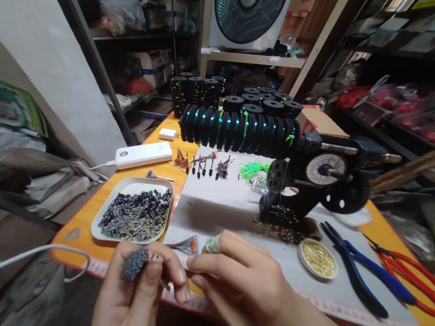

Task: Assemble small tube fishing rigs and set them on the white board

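My left hand [136,294] is closed around a dark grey bundle [134,264] of thin strands, whose rough, rounded end shows above the palm. Small dark tips poke out between thumb and forefinger. My right hand [254,280] has its fingers pinched together close to the left fingertips; what they hold is hidden. Just beyond its forefinger shows a pale green lump [212,244], held or lying there, I cannot tell. Behind both hands, a small fanned bundle with orange marks [193,245] lies on the white sheet [211,207]. A white tray [98,220] of small dark and grey pieces stands at left.
A black geared winding device [298,189] carries a row of black spools [241,131]. Nearby lie a small dish of gold bits [317,259], blue-handled pliers [356,267], red-handled scissors [418,280] and a white power bank [143,155]. More black spools [273,105] stand behind.
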Demonstrator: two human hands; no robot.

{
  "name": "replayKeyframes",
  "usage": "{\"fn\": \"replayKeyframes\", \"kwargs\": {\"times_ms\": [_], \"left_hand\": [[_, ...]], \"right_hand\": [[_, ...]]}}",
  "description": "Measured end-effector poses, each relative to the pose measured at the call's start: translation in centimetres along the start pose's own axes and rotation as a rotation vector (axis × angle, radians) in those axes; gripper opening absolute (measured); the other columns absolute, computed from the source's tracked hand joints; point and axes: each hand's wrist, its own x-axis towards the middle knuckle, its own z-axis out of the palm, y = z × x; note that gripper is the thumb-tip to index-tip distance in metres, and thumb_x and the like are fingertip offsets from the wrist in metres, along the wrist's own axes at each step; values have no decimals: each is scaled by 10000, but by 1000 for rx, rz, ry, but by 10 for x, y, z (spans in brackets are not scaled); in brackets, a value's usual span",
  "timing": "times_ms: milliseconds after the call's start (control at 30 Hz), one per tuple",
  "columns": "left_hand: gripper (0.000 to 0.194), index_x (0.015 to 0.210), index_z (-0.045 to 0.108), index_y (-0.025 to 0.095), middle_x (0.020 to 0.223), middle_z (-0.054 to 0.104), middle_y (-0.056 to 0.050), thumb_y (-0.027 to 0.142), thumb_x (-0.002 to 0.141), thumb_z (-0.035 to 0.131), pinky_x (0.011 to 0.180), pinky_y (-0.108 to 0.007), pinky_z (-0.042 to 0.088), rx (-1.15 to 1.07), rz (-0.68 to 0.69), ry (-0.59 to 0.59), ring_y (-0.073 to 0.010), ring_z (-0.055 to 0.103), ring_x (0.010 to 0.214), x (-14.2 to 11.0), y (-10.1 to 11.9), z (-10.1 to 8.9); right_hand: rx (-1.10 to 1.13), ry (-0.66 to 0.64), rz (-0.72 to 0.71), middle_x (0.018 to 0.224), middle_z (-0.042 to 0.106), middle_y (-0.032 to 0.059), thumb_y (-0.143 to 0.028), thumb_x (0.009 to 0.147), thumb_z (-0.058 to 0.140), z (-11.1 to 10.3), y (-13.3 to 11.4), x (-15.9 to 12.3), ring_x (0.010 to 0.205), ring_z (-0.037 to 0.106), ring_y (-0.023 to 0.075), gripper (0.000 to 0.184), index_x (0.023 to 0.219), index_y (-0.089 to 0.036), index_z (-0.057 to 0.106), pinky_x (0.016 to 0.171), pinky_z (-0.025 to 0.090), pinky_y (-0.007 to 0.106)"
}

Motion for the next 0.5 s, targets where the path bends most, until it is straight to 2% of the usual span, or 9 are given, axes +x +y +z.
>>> {"fn": "replayKeyframes", "kwargs": {"times_ms": [133,333,500], "left_hand": [[204,774,581,230,675,632,38,283,971,589,591,-203,481,73,43,-10,-109,566,585,-4,-3,0],[143,848,543,252,746,699,76,276,981,588,633,-246,453,215,303,17,-102,597,592,-6,-7,-1],[94,898,554,255,741,698,85,256,966,619,625,-264,439,194,443,22,-105,584,585,-7,-11,-1]], "right_hand": [[-62,29,1,721,495,15,-119,992,497,2,1,-1,628,450,135,187,946,-136,677,533,365,239],[-35,10,1,747,481,10,-112,990,532,-3,3,-1,640,457,117,167,937,-114,690,533,357,218],[0,48,30,711,433,-13,-70,924,598,-7,1,1,625,449,115,131,932,-124,717,523,337,220]]}}
